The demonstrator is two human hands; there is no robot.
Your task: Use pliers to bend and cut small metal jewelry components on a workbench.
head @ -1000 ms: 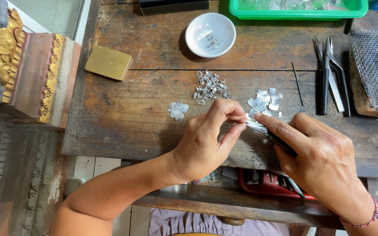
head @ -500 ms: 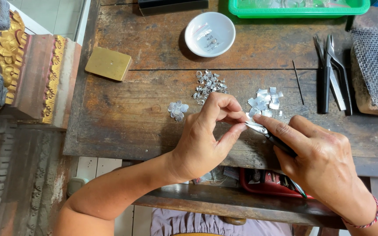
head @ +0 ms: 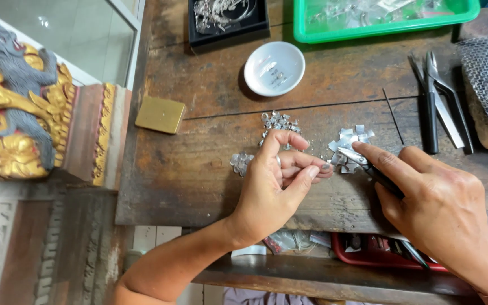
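left hand (head: 278, 181) curled, thumb and fingertips pinched together, forearm angled in from below; right hand (head: 430, 197) palm down, forefinger stretched forward, other fingers closed.

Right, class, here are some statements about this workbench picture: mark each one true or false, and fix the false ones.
1. The right hand holds a pair of pliers whose tip is at a pile of small metal pieces. True.
2. The white bowl sits right at the near edge of the bench. False: it is far back, near the green tray.
3. The left hand lies flat and open on the wood. False: its fingers are curled with thumb and fingertips pinched together.
4. A flat brass-coloured block lies near the bench's left edge. True.
5. More pliers lie on the bench to the right. True.
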